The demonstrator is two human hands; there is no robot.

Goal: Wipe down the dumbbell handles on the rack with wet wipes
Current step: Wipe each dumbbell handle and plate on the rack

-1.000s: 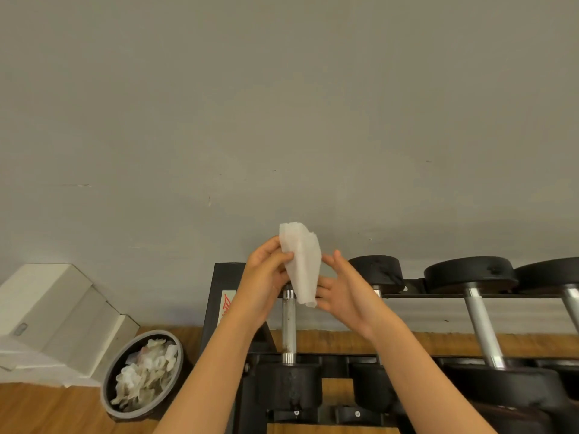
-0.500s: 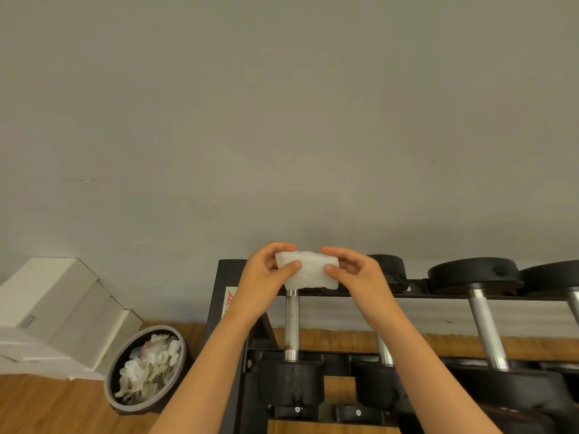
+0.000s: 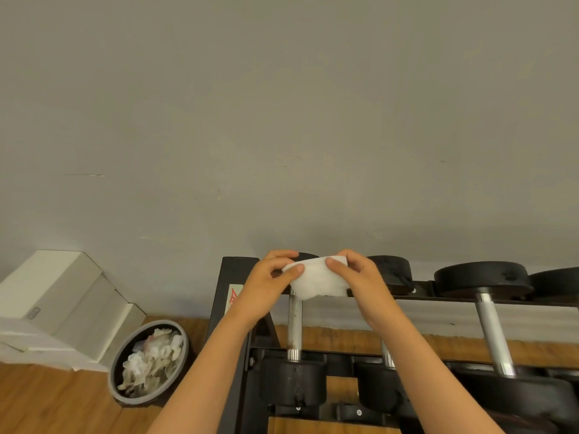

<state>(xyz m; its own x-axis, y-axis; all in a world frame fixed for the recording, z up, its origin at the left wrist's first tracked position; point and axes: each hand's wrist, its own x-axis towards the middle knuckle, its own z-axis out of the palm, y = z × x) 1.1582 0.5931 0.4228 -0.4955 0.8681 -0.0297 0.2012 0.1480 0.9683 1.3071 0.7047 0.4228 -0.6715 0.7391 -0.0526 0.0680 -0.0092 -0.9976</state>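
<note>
i see both hands raised over the left end of the black metal dumbbell rack (image 3: 230, 277). the left hand (image 3: 266, 281) pinches the left edge of the folded white wet wipe (image 3: 319, 281) between thumb and fingertips; the right hand (image 3: 358, 277) pinches its right side the same way. the wipe is stretched between them, just above the far end of the leftmost scuffed steel dumbbell handle (image 3: 294, 327). it covers that end, and i cannot tell whether it touches the metal.

the far head of that dumbbell is almost wholly hidden behind the hands and wipe. the second steel handle (image 3: 387, 355) is mostly covered by my right forearm; only a short piece shows near its front head. the third chrome handle (image 3: 493, 333) is in plain view, while a dumbbell further right is cut off by the frame edge.

at left on the wooden floor (image 3: 47, 402) stands a round dark grey bin (image 3: 142, 401) holding crumpled pale scraps, beside stacked white boxes (image 3: 56, 286) cut off at the left edge. the red print on the rack's label is too small to read.
</note>
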